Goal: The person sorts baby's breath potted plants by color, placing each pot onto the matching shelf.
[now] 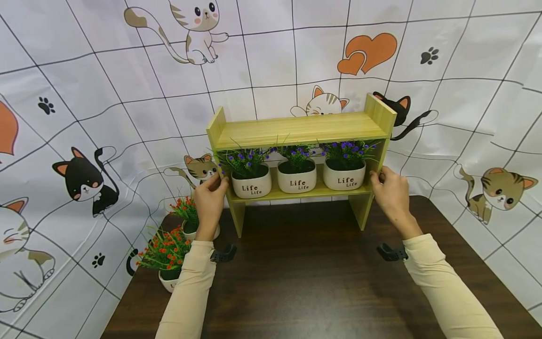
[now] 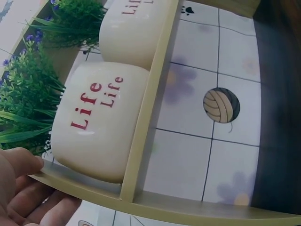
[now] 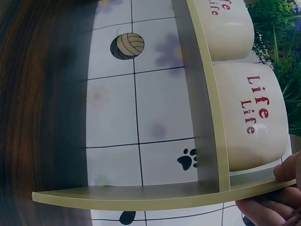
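Observation:
A light wooden two-tier shelf (image 1: pixel 296 129) stands at the back of the dark table. On its lower board sit three white pots marked "Life": a left pot (image 1: pixel 252 184), a middle pot (image 1: pixel 297 178) and a right pot (image 1: pixel 345 176), each with green grass and purple flowers. My left hand (image 1: pixel 210 200) pinches the shelf's left side panel (image 2: pixel 80 186) between thumb and fingers, beside the left pot. On the other side my right hand (image 1: pixel 391 195) grips the right side panel (image 3: pixel 254 186) the same way. Both wrists wear black bands.
Two white pots with orange-red flowers, a nearer one (image 1: pixel 167 254) and a farther one (image 1: pixel 186 214), stand on the table's left, close by my left forearm. The dark wooden table (image 1: pixel 296 282) meets a wall (image 1: pixel 271 61) covered in cat-print sheeting.

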### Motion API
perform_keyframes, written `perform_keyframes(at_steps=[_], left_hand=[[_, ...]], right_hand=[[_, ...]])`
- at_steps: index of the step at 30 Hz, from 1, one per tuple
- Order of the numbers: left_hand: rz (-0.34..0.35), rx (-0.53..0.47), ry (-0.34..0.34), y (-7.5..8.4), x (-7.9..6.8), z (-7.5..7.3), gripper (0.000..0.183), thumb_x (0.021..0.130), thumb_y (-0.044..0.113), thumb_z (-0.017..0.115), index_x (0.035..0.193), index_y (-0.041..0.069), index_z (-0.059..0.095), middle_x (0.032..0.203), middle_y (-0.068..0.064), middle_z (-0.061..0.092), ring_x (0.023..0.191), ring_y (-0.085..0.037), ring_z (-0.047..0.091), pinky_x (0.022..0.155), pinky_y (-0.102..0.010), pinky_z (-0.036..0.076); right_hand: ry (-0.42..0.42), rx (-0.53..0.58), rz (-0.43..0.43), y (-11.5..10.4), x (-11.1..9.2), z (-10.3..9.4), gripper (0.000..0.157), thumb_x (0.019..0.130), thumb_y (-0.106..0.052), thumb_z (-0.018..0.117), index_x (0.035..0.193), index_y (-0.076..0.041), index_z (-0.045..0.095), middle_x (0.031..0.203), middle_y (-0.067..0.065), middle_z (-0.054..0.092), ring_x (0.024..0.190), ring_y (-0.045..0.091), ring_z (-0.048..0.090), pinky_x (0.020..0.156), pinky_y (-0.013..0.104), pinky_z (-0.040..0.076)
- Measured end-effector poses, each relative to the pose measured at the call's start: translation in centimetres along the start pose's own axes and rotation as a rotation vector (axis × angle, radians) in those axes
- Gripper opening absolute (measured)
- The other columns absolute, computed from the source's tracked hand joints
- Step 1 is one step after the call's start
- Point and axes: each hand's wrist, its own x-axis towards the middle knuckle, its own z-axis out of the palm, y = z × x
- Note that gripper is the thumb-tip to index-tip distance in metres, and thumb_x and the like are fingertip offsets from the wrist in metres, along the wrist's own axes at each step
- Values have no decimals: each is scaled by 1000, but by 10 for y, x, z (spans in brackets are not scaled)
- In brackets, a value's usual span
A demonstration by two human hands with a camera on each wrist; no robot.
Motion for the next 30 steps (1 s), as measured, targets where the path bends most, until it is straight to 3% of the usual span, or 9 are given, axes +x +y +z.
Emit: perform_keyframes(at_steps=[5,8,11,17,25,30], left_hand=[[-29,8,-57,3,-1,-8,36,102,20,73,134,4,75,125,-20,78,111,-35,76,88,-40,61],[-59,6,-92,5,-4,-15,36,104,20,70,136,5,74,128,-19,77,111,-33,76,86,-31,60],[-78,-8,-119,9,-7,-23,31,106,18,66,132,4,76,125,-20,78,101,-23,78,79,-18,59],[-58,-84,-127,16,-13,-47,23,107,11,63,119,0,79,107,-25,78,77,2,72,76,-23,64],[-22,-9,-152,33,-28,-86,22,108,16,64,118,4,80,102,-20,78,80,-3,72,71,-19,61],[5,79,-141,31,-35,-108,21,107,13,65,117,3,80,98,-22,78,74,-2,71,68,-15,58]], right_hand=[[-8,5,1,-1,0,2,17,100,-5,68,90,9,72,57,18,63,48,23,45,49,32,31],[-11,5,2,-1,0,2,17,100,-4,68,90,10,72,58,18,63,47,19,43,48,30,31],[-6,2,5,-2,0,2,18,100,-4,68,89,9,71,56,17,62,46,17,41,47,30,30],[3,-1,6,-2,-1,1,19,100,-4,67,87,10,69,56,17,61,46,19,41,48,30,29],[6,-2,4,0,-1,1,19,100,-5,68,87,9,70,52,13,57,43,7,34,44,25,25],[11,-5,-1,0,-2,2,19,99,-4,68,86,10,70,54,17,60,45,11,37,45,26,26]])
